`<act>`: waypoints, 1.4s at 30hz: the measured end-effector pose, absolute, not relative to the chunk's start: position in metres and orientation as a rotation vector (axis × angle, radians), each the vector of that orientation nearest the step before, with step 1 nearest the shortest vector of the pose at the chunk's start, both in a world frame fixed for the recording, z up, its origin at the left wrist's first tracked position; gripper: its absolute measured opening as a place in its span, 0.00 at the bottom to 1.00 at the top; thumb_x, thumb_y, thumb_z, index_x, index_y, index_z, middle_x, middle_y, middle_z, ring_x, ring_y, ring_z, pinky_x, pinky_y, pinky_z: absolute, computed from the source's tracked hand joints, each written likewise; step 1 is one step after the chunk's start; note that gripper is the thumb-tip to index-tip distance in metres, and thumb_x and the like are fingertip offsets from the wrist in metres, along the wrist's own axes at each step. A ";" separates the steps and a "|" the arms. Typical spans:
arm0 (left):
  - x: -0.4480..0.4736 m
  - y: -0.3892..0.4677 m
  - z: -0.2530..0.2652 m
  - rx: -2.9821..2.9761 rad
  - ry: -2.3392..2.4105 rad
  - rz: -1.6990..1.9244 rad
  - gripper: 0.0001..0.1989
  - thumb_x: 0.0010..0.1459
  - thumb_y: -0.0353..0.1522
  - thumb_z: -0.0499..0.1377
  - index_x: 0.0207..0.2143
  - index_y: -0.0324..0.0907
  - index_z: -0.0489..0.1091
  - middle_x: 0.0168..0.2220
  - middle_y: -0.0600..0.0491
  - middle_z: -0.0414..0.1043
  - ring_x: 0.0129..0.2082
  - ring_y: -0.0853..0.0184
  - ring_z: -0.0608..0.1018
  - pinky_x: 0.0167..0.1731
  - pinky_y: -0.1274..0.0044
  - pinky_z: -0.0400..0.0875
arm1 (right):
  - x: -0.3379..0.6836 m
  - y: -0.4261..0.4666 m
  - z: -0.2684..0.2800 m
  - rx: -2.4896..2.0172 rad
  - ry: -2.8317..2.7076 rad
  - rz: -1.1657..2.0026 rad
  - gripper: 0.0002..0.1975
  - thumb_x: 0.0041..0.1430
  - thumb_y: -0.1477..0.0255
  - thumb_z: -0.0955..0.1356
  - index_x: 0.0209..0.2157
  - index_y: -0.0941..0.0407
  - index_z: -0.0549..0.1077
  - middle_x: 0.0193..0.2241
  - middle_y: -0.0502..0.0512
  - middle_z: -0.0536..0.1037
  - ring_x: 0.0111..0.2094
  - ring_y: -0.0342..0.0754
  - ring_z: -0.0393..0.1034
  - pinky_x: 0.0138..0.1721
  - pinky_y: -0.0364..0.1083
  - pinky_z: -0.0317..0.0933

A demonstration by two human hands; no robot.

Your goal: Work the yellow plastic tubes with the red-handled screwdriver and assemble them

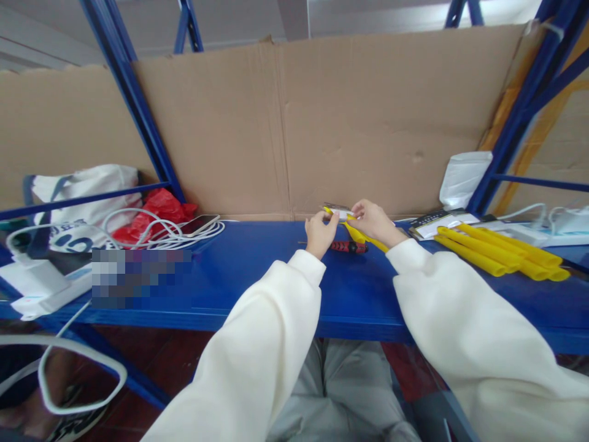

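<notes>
Above the blue tabletop (257, 264), my two hands meet around a small white piece (343, 214) with yellow showing at its ends; its kind is too small to make out. Closed fingers of my left hand (321, 233) pinch its left side. My right hand (373, 222) is closed at its right side. A loose yellow strip (361, 236) hangs below the right fingers. Under the hands lies a screwdriver with a red and black handle (348, 247), its thin shaft pointing left. A thin dark item (337, 205) shows just behind the white piece.
Several yellow tubes (501, 252) lie at right, beside a black-and-white packet (437, 224) and a power strip (547, 230). White cables (161, 230), a red bag (168, 205) and a tote bag (92, 202) are at left. Cardboard (368, 123) stands behind.
</notes>
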State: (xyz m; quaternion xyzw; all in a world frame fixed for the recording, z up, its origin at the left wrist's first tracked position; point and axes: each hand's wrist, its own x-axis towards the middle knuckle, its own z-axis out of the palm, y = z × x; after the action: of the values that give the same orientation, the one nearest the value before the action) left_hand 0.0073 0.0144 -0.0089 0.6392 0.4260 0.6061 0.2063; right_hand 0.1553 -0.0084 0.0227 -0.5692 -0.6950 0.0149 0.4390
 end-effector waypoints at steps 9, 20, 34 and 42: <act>0.018 0.011 -0.011 1.624 0.883 1.672 0.07 0.57 0.26 0.56 0.28 0.39 0.72 0.33 0.51 0.79 0.37 0.66 0.80 0.43 0.76 0.71 | 0.155 -0.012 0.015 -1.359 -1.683 -0.041 0.10 0.42 0.75 0.70 0.28 0.54 0.66 0.28 0.53 0.76 0.32 0.50 0.72 0.37 0.47 0.64; 0.016 0.012 -0.013 1.624 0.904 1.617 0.09 0.60 0.28 0.55 0.30 0.38 0.75 0.37 0.47 0.80 0.44 0.60 0.79 0.49 0.71 0.69 | 0.150 -0.014 0.016 -1.246 -1.663 0.152 0.13 0.42 0.73 0.73 0.28 0.54 0.65 0.29 0.51 0.75 0.29 0.46 0.70 0.36 0.48 0.66; -0.011 0.035 0.004 0.962 0.940 1.886 0.09 0.61 0.29 0.54 0.32 0.38 0.73 0.39 0.48 0.79 0.45 0.65 0.78 0.44 0.78 0.70 | 0.151 -0.026 0.015 -1.278 -1.700 0.693 0.10 0.53 0.67 0.72 0.32 0.55 0.68 0.16 0.46 0.70 0.13 0.40 0.60 0.15 0.41 0.55; 0.004 0.026 0.001 1.182 0.722 1.466 0.09 0.62 0.31 0.55 0.37 0.39 0.76 0.38 0.49 0.81 0.45 0.63 0.80 0.49 0.71 0.71 | 0.152 -0.020 0.013 -1.276 -1.746 0.149 0.08 0.53 0.65 0.70 0.32 0.54 0.69 0.30 0.54 0.77 0.33 0.50 0.72 0.37 0.47 0.64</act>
State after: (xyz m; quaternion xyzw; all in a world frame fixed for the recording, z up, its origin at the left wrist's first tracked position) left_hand 0.0041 0.0259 0.0009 0.4959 0.3027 0.6151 0.5330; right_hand 0.1520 -0.0196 0.0135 -0.5202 -0.7117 0.0606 0.4681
